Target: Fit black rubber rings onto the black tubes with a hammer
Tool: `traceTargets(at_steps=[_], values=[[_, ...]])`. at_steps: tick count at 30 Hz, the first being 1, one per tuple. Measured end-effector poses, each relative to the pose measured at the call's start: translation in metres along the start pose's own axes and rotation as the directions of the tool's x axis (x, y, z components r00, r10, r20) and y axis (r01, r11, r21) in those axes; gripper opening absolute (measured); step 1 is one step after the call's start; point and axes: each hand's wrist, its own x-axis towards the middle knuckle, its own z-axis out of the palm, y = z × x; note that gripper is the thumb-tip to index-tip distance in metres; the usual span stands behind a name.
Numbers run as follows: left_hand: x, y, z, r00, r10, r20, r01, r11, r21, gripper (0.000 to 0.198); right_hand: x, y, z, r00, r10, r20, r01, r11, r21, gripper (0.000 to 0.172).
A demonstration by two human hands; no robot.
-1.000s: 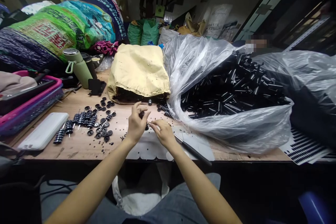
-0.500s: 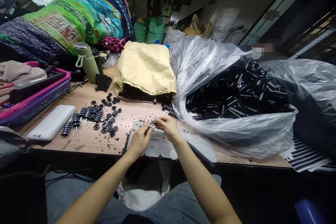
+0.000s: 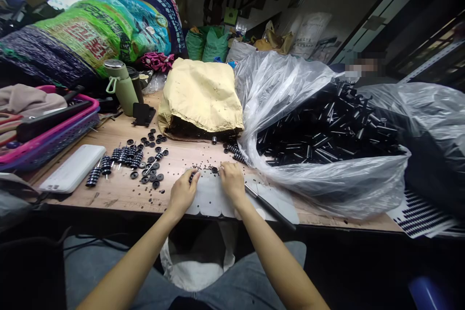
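Black ridged piece [image 3: 191, 178], small, pinched in the left hand [image 3: 181, 192] between thumb and fingertips; most of it hidden by the fingers. Long axis hard to read from my end: looks slanted near-left to far-right, I wouldn't swear to it. Right hand [image 3: 232, 181] sits over to the right, apart from the left one, fingers bunched narrow, tips pointing far. Can't tell from my feed whether they hold anything.

Key relation for me: small black clump [image 3: 214, 170] lies in the gap between the hands, just left of the right fingertips, and right and slightly far of the left hand's piece. Right hand is the nearer one, by a good margin. Contact with the fingertips: can't confirm. Clump too small for me to give an axis.

Rest, quick: pale sheet [image 3: 209, 198] under both hands, on a wooden tabletop [image 3: 119, 201]. Tiny black rings [image 3: 203, 162] scattered along its far edge. Black-handled tool [image 3: 272, 209] right of the right wrist, long axis far-left to near-right. Striped wheel stacks [image 3: 136, 160] and loose black discs [image 3: 156, 184] off left, well apart from the left hand. Far right, clear plastic bag [image 3: 327, 191] full of black tubes [image 3: 323, 140].
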Motion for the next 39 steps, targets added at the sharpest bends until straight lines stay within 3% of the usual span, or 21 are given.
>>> traceTargets(at_steps=[4, 7, 10, 13, 16, 20, 24, 28, 33, 39], values=[[-0.007, -0.001, -0.001, 0.999, 0.025, 0.024, -0.025, 1.0, -0.005, 0.034, 0.052, 0.016, -0.001, 0.998, 0.063, -0.003, -0.063, 0.995, -0.071, 0.02], [-0.009, -0.003, 0.001, 0.999, 0.021, 0.033, -0.021, 1.0, -0.022, 0.034, 0.077, 0.019, 0.002, 0.996, 0.074, 0.048, -0.071, 0.996, -0.05, 0.027], [-0.011, -0.004, 0.0, 0.999, 0.024, 0.042, -0.023, 0.999, -0.028, 0.033, 0.076, 0.013, 0.01, 0.988, 0.086, 0.125, -0.091, 0.995, 0.036, 0.03], [-0.012, -0.002, -0.003, 0.997, 0.048, 0.066, -0.047, 0.999, -0.017, 0.032, 0.064, 0.005, 0.018, 0.972, 0.118, 0.201, -0.159, 0.967, 0.198, 0.022], [-0.011, 0.003, -0.004, 0.994, 0.071, 0.084, -0.069, 0.997, -0.024, 0.033, 0.05, -0.003, 0.018, 0.945, 0.159, 0.287, -0.274, 0.862, 0.426, 0.017], [-0.01, 0.008, -0.003, 0.988, 0.137, 0.074, -0.133, 0.99, -0.055, 0.038, 0.028, -0.011, 0.009, 0.872, 0.141, 0.469, -0.456, 0.583, 0.673, 0.027], [-0.01, 0.008, -0.002, 0.985, 0.156, 0.07, -0.155, 0.988, -0.024, 0.039, 0.01, -0.017, 0.001, 0.793, 0.087, 0.603, -0.597, 0.312, 0.739, 0.028], [-0.012, 0.009, -0.003, 0.982, 0.172, 0.076, -0.173, 0.985, 0.009, 0.039, 0.003, -0.017, -0.001, 0.751, 0.076, 0.655, -0.659, 0.137, 0.74, 0.027], [-0.015, 0.012, -0.004, 0.978, 0.173, 0.12, -0.178, 0.983, 0.035, 0.04, -0.001, -0.016, -0.004, 0.743, 0.099, 0.663, -0.668, 0.041, 0.743, 0.024], [-0.017, 0.013, -0.002, 0.976, 0.155, 0.153, -0.167, 0.984, 0.067, 0.04, -0.008, -0.018, -0.008, 0.78, 0.143, 0.61, -0.623, 0.085, 0.777, 0.025]])
